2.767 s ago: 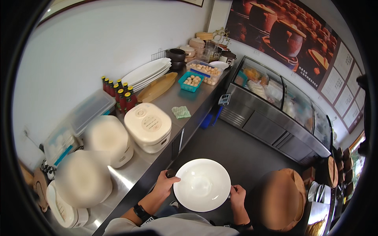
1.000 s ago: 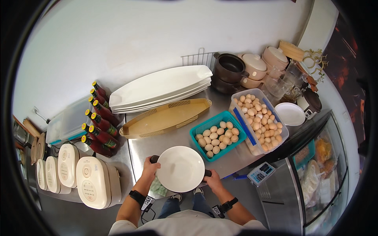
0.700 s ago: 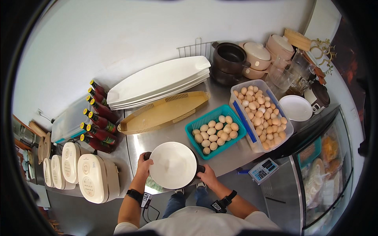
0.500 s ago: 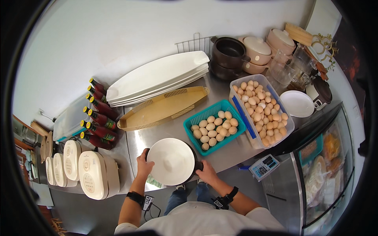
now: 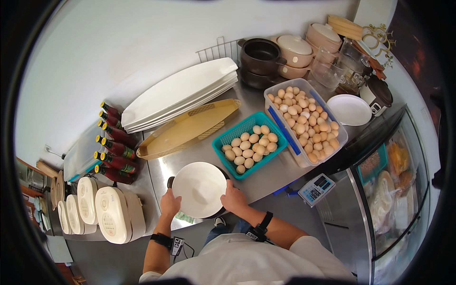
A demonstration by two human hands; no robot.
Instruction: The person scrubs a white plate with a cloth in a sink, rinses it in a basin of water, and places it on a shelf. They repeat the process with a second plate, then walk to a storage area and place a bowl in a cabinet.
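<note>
White-lined pot (image 5: 199,190) at lower centre, my neighbour's left hand (image 5: 170,203) and right hand (image 5: 234,197) both curled round its sides; a teal basket (image 5: 243,126) of eggs (image 5: 248,153) crowds its upper right, red bottles (image 5: 118,150) frame left.

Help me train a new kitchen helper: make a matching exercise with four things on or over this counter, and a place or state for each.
Things:
1. White-lined pot
2. Teal basket
3. Red bottles
4. Long white dishes

Places or states:
A. Stacked beside the tan tray
B. Topped with yellow caps
C. Held between left hand and right hand
D. Holding eggs

Pairs: 1-C, 2-D, 3-B, 4-A
</note>
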